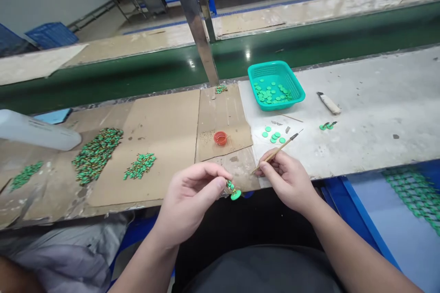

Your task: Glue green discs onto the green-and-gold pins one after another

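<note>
Between its thumb and forefinger, my left hand (192,199) pinches a small green figure with a round green disc (235,195) at its lower end. My right hand (287,178) grips a thin wooden brush (280,148) like a pen, its dark end pointing up and right and its other end near the left hand. Ahead of the hands, a small red cup (220,138) holding some liquid sits on cardboard. Several loose green discs (276,136) lie on the white sheet beyond my right hand.
A teal basket (299,96) holds several discs. Heaps of small green-brown pieces (98,153) lie at left, beside a white plastic bottle (37,130). Assembled pieces (327,126) and a wrapped tool (329,103) lie right. A tray of green pieces (378,224) stands below. A metal post (197,23) rises behind.
</note>
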Demonstrator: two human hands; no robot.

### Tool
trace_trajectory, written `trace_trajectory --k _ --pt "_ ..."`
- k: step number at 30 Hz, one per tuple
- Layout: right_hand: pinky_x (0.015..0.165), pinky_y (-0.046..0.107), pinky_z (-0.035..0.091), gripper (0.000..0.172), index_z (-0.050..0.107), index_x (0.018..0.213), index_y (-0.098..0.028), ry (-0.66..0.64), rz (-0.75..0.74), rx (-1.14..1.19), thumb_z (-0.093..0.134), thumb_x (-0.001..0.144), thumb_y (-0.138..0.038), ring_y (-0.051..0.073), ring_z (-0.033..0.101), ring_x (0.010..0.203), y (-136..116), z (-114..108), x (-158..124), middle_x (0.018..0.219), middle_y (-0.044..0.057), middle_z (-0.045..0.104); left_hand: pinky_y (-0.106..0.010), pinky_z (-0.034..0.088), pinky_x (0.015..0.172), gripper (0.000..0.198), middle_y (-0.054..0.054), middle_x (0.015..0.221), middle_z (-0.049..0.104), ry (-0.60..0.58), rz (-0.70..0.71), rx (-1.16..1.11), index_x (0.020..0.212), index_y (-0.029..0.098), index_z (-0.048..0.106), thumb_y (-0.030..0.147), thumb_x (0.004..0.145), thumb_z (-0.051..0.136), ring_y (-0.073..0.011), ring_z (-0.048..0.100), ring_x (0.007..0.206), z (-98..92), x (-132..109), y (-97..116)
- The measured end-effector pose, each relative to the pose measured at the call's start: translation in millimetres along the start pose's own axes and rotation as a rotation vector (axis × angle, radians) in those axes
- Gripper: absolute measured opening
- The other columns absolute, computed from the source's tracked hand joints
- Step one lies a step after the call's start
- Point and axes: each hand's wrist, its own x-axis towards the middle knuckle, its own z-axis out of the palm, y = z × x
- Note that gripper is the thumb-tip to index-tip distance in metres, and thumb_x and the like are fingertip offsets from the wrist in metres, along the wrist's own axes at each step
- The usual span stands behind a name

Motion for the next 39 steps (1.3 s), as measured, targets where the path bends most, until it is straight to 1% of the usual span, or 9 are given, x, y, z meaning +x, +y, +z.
trace_trajectory --k 7,14,20,23,25,28,31,34,39 --pt "0.082 0.035 0.073 0.023 0.073 0.102 -0.023 -0.017 -0.037 0.003 0.071 0.115 -0.042 0.024 0.089 0.089 0 -1 -3 0.099 0.008 0.083 -0.023 0.058 0.056 0.03 -0.006 0.073 0.076 -0.077 -0.022 -0.028 0.087 0.022 0.09 0.05 0.091 0.1 -0.0128 0.063 0.059 10.8 -4 22" --pt "0.083 0.035 0.07 0.018 0.072 0.102 -0.023 -0.045 -0.075 0.013 0.069 0.114 -0.037 0.023 0.086 0.088 4 2 0 0.097 0.006 0.082 -0.026 0.061 0.058 0.032 -0.004 0.068 0.074 -0.103 0.007 0.048 0.085 0.023 0.087 0.051 0.095 0.096 -0.015 0.065 0.058 20.0 0 35" --pt "0.079 0.033 0.067 0.013 0.073 0.103 -0.023 0.06 -0.125 -0.044 0.069 0.11 -0.033 0.022 0.082 0.082 -4 -15 -31 0.092 0.005 0.082 -0.024 0.06 0.057 0.031 -0.005 0.081 0.084 -0.03 0.187 0.357 0.088 0.025 0.088 0.054 0.098 0.088 -0.019 0.076 0.065 32.1 15 26" --pt "0.079 0.033 0.065 0.013 0.074 0.101 -0.023 0.121 -0.115 -0.078 0.067 0.109 -0.03 0.022 0.082 0.081 -8 -36 -60 0.09 0.005 0.082 -0.028 0.063 0.064 0.029 -0.003 0.086 0.087 -0.082 0.349 0.54 0.091 0.028 0.089 0.053 0.103 0.079 -0.0213 0.08 0.073 65.8 51 11" --pt "0.08 0.033 0.065 0.012 0.074 0.1 -0.024 0.158 -0.092 -0.081 0.069 0.109 -0.029 0.022 0.081 0.082 -10 -50 -78 0.09 0.005 0.081 -0.031 0.064 0.07 0.03 -0.004 0.091 0.087 -0.133 0.405 0.576 0.094 0.027 0.088 0.049 0.107 0.073 -0.0216 0.079 0.077 103.8 83 -1" --pt "0.082 0.034 0.066 0.011 0.074 0.101 -0.024 0.221 -0.039 -0.054 0.072 0.108 -0.032 0.023 0.08 0.084 -10 -69 -94 0.091 0.005 0.08 -0.041 0.067 0.099 0.028 -0.009 0.107 0.086 -0.156 0.455 0.632 0.098 0.023 0.086 0.042 0.111 0.071 -0.0242 0.08 0.104 166.1 131 -18" --pt "0.086 0.035 0.068 0.018 0.075 0.103 -0.023 0.278 0.035 0.02 0.07 0.112 -0.038 0.024 0.083 0.091 -10 -85 -99 0.098 0.006 0.082 -0.05 0.065 0.111 0.029 -0.008 0.118 0.082 -0.154 0.468 0.699 0.112 0.02 0.08 0.048 0.113 0.076 -0.0248 0.077 0.116 209.5 162 -33" --pt "0.086 0.035 0.071 0.026 0.073 0.104 -0.023 0.302 0.103 0.111 0.069 0.114 -0.047 0.023 0.085 0.09 -10 -98 -98 0.098 0.007 0.084 -0.05 0.065 0.112 0.03 -0.008 0.125 0.08 -0.158 0.47 0.725 0.116 0.02 0.079 0.05 0.113 0.077 -0.0252 0.076 0.119 225.0 173 -39" --pt "0.082 0.035 0.071 0.036 0.07 0.1 -0.023 0.298 0.163 0.199 0.077 0.108 -0.058 0.023 0.084 0.086 -14 -110 -96 0.094 0.005 0.083 -0.05 0.067 0.109 0.031 -0.009 0.126 0.08 -0.178 0.433 0.63 0.119 0.02 0.079 0.05 0.113 0.078 -0.0252 0.077 0.118 218.5 166 -30"
